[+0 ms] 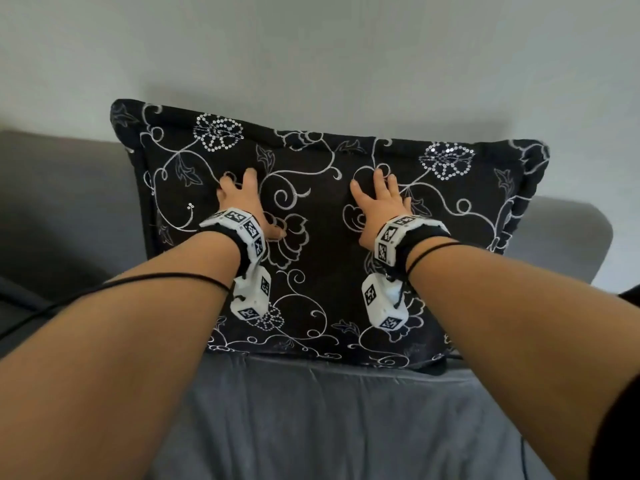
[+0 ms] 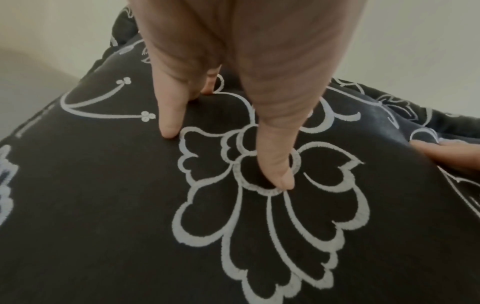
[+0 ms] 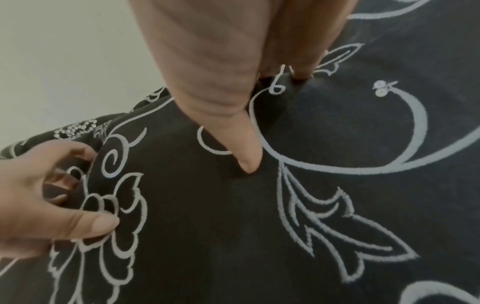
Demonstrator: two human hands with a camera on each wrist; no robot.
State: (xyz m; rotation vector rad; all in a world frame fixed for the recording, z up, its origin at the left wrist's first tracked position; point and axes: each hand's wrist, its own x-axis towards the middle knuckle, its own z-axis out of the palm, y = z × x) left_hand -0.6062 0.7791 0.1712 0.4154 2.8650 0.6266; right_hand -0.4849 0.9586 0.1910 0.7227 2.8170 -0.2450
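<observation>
Black embroidered cushion (image 1: 311,161) is standing upright on the grey sofa (image 1: 311,427), propped against its back. Left hand (image 1: 242,202) and right hand (image 1: 379,206) are pressing on its face side by side, fingers spread apart and clamping nothing. This is probably plumping the filling and seating it square.

Left wrist view: fingertips (image 2: 168,125) are denting the fabric, straight, no pinch.

Right wrist view: thumb (image 3: 242,150) is sinking in the same way. Fabric is bulging between the two hands, so both are loading it evenly.
</observation>
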